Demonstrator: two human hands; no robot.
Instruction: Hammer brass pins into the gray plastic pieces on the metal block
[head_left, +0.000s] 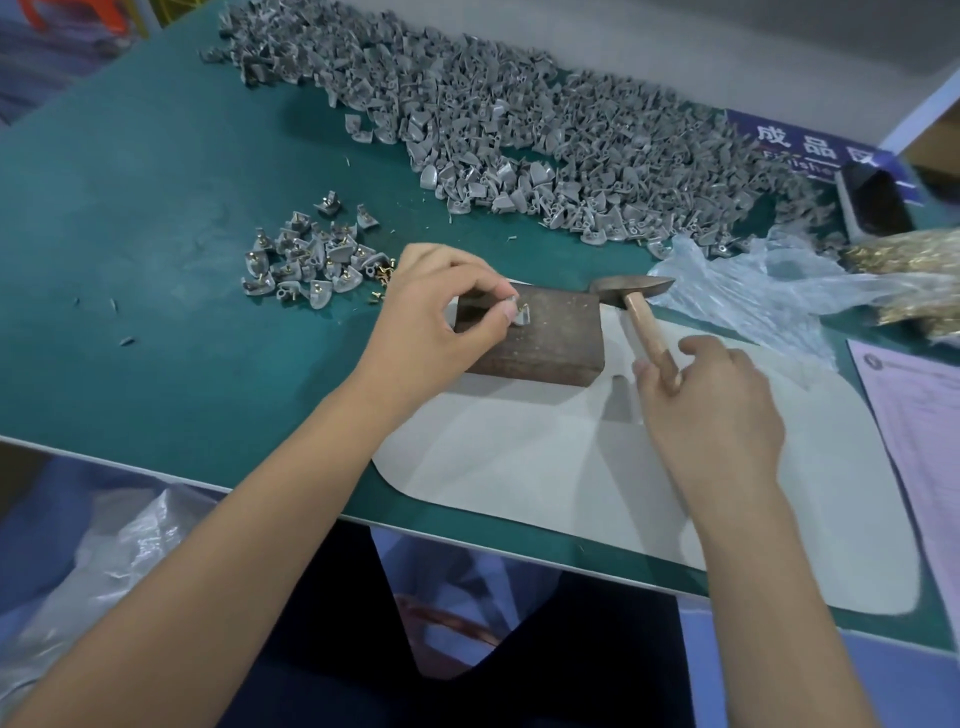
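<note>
Our forearms fill the near edge, over the table (156, 218). Left hand (431, 317) pinches a gray plastic piece (521, 313) on the metal block (540, 332), fingertips right at the strike point. Right hand (711, 405) is curled round the hammer (636, 306) handle, head resting by the block's far corner. Risks, we reckon: hit fingers, a tilted pin bending, or the piece skating off. Unpinned pile (519, 130) lies behind, pinned pile (306, 260) left. Blue sign (810, 150) reads "成品区", then "Finishe…", cut off.

green worktable (156, 218), white wall (675, 47)
</note>
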